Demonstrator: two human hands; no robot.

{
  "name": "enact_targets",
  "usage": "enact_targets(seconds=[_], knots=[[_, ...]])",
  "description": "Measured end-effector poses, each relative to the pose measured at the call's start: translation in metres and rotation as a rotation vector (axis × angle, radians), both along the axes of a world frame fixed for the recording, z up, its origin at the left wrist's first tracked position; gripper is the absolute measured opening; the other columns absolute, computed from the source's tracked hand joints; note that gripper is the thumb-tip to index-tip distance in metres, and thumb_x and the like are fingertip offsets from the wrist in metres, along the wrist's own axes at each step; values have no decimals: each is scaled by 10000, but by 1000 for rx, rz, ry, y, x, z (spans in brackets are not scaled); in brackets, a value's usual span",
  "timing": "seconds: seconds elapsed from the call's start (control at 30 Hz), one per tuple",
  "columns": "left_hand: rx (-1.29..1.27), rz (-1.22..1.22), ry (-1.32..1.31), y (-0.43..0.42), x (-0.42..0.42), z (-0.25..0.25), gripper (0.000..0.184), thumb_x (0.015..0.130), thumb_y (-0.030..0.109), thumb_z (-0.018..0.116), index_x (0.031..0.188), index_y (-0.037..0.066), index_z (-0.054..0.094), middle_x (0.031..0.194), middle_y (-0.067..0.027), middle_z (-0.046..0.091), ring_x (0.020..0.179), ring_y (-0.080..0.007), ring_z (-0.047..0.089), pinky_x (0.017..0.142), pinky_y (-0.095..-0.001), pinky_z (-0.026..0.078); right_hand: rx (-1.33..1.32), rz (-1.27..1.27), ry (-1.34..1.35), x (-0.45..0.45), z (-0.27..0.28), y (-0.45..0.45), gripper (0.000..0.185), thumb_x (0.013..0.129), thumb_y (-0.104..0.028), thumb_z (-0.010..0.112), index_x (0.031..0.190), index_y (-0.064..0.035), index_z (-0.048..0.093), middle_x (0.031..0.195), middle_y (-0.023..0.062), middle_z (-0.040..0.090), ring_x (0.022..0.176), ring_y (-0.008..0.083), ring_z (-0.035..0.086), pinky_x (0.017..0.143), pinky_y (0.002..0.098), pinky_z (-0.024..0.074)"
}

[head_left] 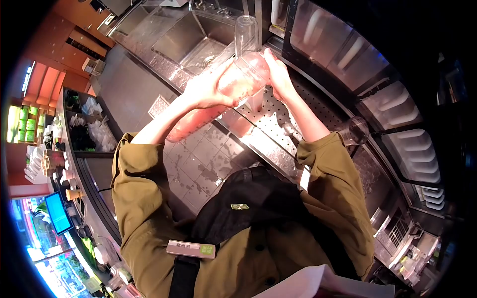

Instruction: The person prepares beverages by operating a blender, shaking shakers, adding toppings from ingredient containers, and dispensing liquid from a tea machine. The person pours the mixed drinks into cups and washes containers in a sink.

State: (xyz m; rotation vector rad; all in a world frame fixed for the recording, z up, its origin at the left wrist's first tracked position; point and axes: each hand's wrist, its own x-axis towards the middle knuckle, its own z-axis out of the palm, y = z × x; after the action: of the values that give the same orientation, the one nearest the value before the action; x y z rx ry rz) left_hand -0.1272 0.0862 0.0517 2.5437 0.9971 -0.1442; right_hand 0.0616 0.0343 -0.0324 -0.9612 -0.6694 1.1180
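Both my hands are on a clear plastic container (252, 67) at the counter's edge, by the sink. My left hand (211, 87) grips its near left side, the thumb stretched along the lower part. On the far right side my right hand (279, 77) presses its fingers against the wall. Strong light washes out the left hand and part of the container. Just beyond stands a clear, rounded jar-like vessel (246, 32); whether it touches the container I cannot tell. A pale, cup-like thing (256, 102) shows below the hands.
A steel sink (174, 44) lies at the far left of the counter. A perforated drain surface (318, 94) runs to the right, with a clear cup (354, 130) nearby. White stacked containers (415, 159) fill shelves at right. The tiled floor (191, 169) looks wet.
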Motion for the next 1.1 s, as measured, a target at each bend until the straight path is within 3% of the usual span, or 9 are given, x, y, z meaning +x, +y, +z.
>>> enact_targets(seconds=[0.1, 0.2, 0.4, 0.5, 0.6, 0.7, 0.8, 1.0, 1.1], knots=[[50, -26, 4, 2, 1, 2, 1088, 499, 513, 737, 1383, 182, 196, 1302, -178, 404, 1160, -343, 436, 934, -406, 390, -46, 2, -6, -1, 8, -5, 444, 920, -365, 424, 1049, 44, 541, 995, 86, 578, 907, 123, 525, 814, 254, 414], [121, -84, -73, 9, 0, -4, 1055, 511, 460, 748, 1384, 226, 204, 1098, -255, 520, 1014, -391, 520, 864, -420, 414, -95, -3, 37, -1, 7, -3, 454, 916, -379, 427, 1049, 39, 545, 978, 91, 582, 898, 125, 529, 802, 262, 422], [101, -84, -21, 9, 3, 2, 1063, 511, 469, 750, 1386, 244, 189, 1084, -258, 521, 1014, -399, 517, 860, -424, 416, -74, -24, 34, -2, 5, -3, 473, 911, -391, 433, 1065, 43, 539, 994, 101, 578, 901, 137, 532, 796, 270, 430], [64, -41, 104, 5, 8, 12, 1082, 498, 518, 734, 1385, 223, 190, 1259, -158, 461, 1119, -342, 473, 901, -418, 413, -43, -45, 46, -1, -1, 2, 475, 912, -394, 429, 1064, 42, 541, 1002, 100, 576, 899, 142, 534, 798, 263, 430], [57, -68, 83, 9, 8, 10, 1085, 499, 526, 732, 1387, 224, 185, 1231, -191, 473, 1095, -352, 489, 888, -421, 419, -115, -73, 63, -3, 3, 0, 471, 907, -400, 433, 1077, 28, 534, 1004, 96, 575, 889, 147, 546, 774, 273, 451], [88, -87, 18, 13, 5, 3, 1071, 519, 446, 753, 1391, 242, 166, 1025, -253, 549, 989, -395, 532, 841, -427, 424, -222, -122, 98, -1, 4, 0, 472, 897, -411, 445, 1102, 9, 509, 1008, 95, 571, 868, 149, 563, 728, 285, 478], [62, -65, 100, 15, 8, 8, 1100, 498, 525, 735, 1392, 228, 166, 1140, -264, 503, 1034, -386, 519, 869, -422, 426, -194, -86, 174, 0, 3, -1, 484, 885, -428, 459, 1121, -6, 484, 999, 93, 568, 838, 150, 575, 685, 292, 492], [30, -85, 98, 14, 9, 12, 1106, 497, 530, 737, 1393, 244, 157, 1121, -275, 507, 1015, -397, 525, 855, -431, 428, -239, -91, 152, 1, 2, -1, 455, 891, -427, 442, 1104, -33, 522, 1038, 75, 592, 904, 160, 588, 751, 327, 493], [41, -92, 149, 18, 12, 12, 1106, 499, 530, 737, 1395, 250, 151, 1118, -273, 509, 1004, -391, 533, 846, -427, 431, -195, -91, 154, 6, -10, 5, 475, 882, -438, 447, 1077, -8, 501, 952, 85, 580, 779, 152, 594, 575, 253, 475]])
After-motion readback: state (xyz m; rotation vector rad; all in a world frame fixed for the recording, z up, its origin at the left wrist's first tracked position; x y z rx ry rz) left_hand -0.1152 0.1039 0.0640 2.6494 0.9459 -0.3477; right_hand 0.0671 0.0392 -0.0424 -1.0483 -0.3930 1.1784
